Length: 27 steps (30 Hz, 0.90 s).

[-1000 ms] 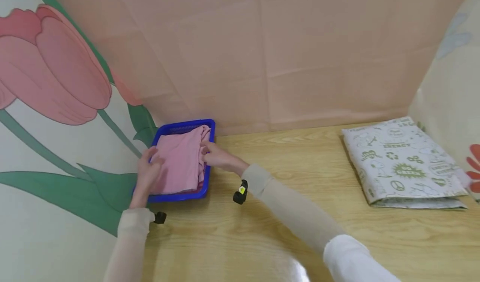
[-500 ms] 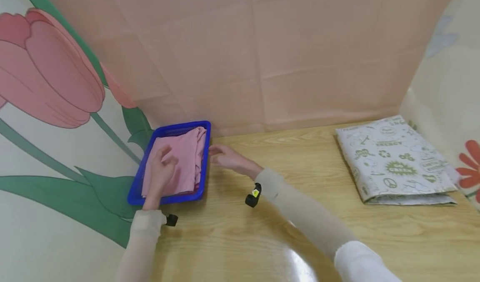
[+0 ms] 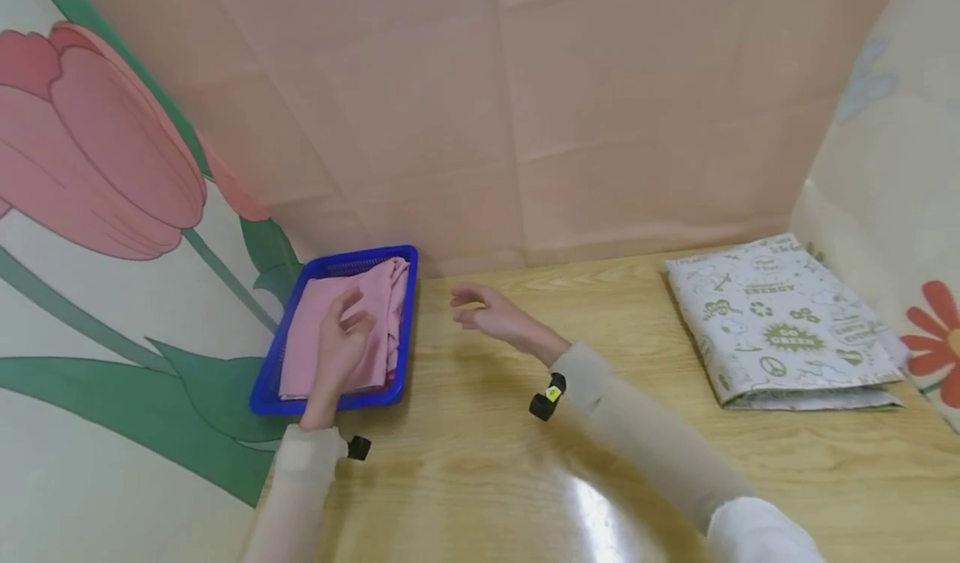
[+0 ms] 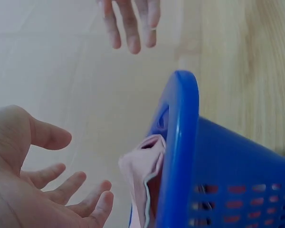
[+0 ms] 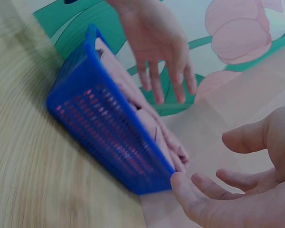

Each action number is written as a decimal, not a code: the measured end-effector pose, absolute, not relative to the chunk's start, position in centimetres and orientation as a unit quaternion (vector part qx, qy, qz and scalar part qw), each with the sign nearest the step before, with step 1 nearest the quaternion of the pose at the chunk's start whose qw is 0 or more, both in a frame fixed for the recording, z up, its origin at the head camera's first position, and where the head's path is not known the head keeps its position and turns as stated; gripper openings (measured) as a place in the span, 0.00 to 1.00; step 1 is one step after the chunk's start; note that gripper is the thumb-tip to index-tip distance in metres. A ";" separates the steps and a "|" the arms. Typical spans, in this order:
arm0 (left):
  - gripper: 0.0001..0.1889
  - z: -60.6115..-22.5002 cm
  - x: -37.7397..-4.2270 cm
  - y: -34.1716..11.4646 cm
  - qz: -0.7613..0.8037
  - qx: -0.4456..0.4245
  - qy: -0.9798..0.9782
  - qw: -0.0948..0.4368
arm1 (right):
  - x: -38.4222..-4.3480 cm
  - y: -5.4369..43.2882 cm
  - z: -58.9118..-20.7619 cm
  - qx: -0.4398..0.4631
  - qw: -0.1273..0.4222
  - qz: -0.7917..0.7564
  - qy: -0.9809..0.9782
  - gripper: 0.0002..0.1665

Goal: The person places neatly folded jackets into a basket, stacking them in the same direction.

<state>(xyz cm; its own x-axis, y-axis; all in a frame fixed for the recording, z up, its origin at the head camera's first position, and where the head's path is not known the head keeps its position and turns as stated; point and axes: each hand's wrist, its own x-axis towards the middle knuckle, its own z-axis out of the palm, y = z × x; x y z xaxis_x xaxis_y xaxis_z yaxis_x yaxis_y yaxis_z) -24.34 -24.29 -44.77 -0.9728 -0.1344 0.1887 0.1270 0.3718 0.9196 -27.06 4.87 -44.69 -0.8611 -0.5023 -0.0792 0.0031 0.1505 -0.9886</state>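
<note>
A folded pink cloth (image 3: 322,305) lies in a blue plastic basket (image 3: 408,330) with slotted sides, at the far left of the table. Above the cloth hovers my left hand (image 3: 342,351), its fingers loosely bent and nothing between them. To the right of the basket my right hand (image 3: 498,317) is raised over the table, fingers relaxed and holding nothing. The left wrist view shows the cloth's edge (image 4: 145,175) beside the basket's rim (image 4: 183,109), with my left fingers apart from it. In the right wrist view the basket's slotted side (image 5: 104,128) faces my right hand.
A folded white bag (image 3: 780,321) with green print lies at the table's right end. A pinkish sheet (image 3: 510,113) hangs along the back. Tulip-printed wall (image 3: 112,146) closes the left side, and a panel with a red flower (image 3: 933,342) stands on the right.
My right hand has let go of the cloth's right edge and drawn back to the right, out of the basket. My left hand has shifted right and lifted over the cloth.
</note>
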 end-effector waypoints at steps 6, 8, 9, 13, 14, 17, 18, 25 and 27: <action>0.30 -44.3 -24.5 -22.7 -0.578 -0.026 -0.807 0.116 | -26.9 7.6 -45.4 -0.178 0.172 -0.600 0.761 0.33; 0.29 -44.4 -24.5 -22.2 -0.579 -0.030 -0.806 0.119 | -26.8 8.2 -45.4 -0.178 0.163 -0.599 0.764 0.32; 0.29 -44.4 -24.5 -22.0 -0.579 -0.033 -0.806 0.118 | -26.8 8.5 -45.4 -0.177 0.158 -0.601 0.764 0.32; 0.29 -44.6 -24.4 -21.1 -0.580 -0.039 -0.805 0.118 | -26.5 9.5 -45.4 -0.180 0.139 -0.609 0.760 0.31; 0.29 -44.6 -24.4 -20.8 -0.582 -0.039 -0.804 0.116 | -26.4 9.7 -45.4 -0.180 0.136 -0.613 0.757 0.31; 0.28 -44.7 -24.2 -20.0 -0.581 -0.041 -0.805 0.112 | -26.1 10.6 -45.3 -0.177 0.127 -0.622 0.752 0.31; 0.28 -44.7 -24.2 -19.8 -0.579 -0.042 -0.806 0.111 | -26.0 10.9 -45.3 -0.174 0.126 -0.625 0.751 0.32; 0.28 -45.2 -24.1 -18.1 -0.553 -0.058 -0.823 0.117 | -25.7 13.0 -45.4 -0.166 0.106 -0.634 0.748 0.33; 0.27 -45.3 -24.1 -17.8 -0.554 -0.065 -0.821 0.121 | -25.7 13.6 -45.4 -0.165 0.102 -0.633 0.750 0.32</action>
